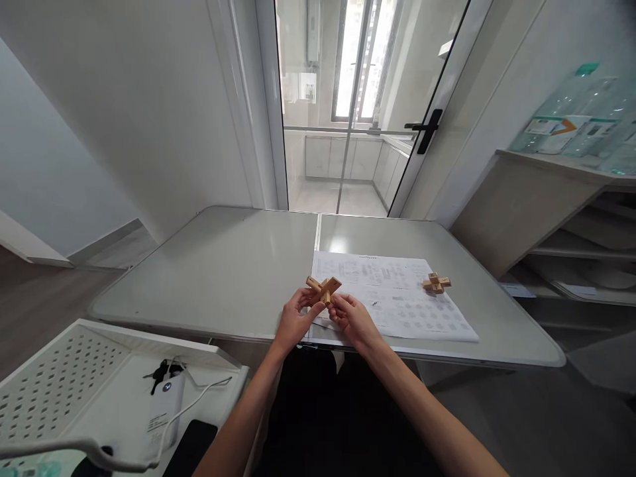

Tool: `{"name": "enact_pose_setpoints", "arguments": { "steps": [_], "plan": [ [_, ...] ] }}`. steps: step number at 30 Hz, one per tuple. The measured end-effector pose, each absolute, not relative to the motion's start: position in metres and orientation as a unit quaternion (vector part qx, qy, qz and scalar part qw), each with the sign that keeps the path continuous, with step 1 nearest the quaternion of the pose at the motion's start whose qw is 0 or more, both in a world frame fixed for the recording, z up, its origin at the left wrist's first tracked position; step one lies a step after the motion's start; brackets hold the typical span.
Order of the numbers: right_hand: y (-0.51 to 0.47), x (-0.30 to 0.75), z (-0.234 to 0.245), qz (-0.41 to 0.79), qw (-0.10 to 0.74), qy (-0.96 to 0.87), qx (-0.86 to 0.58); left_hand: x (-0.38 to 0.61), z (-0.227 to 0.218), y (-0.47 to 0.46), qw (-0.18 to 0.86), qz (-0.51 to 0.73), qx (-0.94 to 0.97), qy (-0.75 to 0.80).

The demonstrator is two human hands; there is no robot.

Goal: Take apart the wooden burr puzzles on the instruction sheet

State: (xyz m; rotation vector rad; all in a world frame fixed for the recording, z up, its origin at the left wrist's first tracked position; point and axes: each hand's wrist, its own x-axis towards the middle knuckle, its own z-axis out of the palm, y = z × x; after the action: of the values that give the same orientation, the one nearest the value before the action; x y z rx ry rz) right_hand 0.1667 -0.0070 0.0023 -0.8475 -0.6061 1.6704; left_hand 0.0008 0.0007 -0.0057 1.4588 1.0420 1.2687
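Note:
Both hands hold a small wooden cross-shaped puzzle (324,289) just above the near edge of a grey table (223,271). My left hand (294,319) pinches its lower left side with closed fingers. My right hand (354,319) grips its lower right side. A second, smaller wooden puzzle (436,283) lies on a printed paper sheet (397,298) to the right, apart from both hands.
A white perforated tray (74,391) at lower left holds keys (159,374), a white power bank (166,407) with a cable and a black phone (191,447). Wooden shelves (561,218) with clear bottles (576,119) stand at right. A glass door (358,106) is behind the table.

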Motion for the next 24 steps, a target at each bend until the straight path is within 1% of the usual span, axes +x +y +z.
{"name": "enact_pose_setpoints", "arguments": {
  "steps": [5,8,11,18,24],
  "plan": [
    [-0.0067,0.1615,-0.0008,0.69,0.564,-0.259,-0.372,0.0008,-0.0089,0.0009,0.44,0.52,0.595,0.426],
    [-0.007,0.1609,-0.0008,0.686,0.557,-0.277,-0.376,0.0008,-0.0094,0.0016,0.46,0.524,0.587,0.411],
    [-0.007,0.1613,0.0016,0.693,0.554,-0.268,-0.376,0.0003,-0.0078,0.002,0.478,0.522,0.583,0.4],
    [-0.0087,0.1602,0.0081,0.718,0.539,-0.245,-0.367,0.0015,-0.0048,0.0018,0.467,0.531,0.567,0.422],
    [-0.011,0.1594,0.0023,0.7,0.559,-0.245,-0.371,0.004,-0.0016,-0.001,0.46,0.539,0.572,0.414]
  ]
}}
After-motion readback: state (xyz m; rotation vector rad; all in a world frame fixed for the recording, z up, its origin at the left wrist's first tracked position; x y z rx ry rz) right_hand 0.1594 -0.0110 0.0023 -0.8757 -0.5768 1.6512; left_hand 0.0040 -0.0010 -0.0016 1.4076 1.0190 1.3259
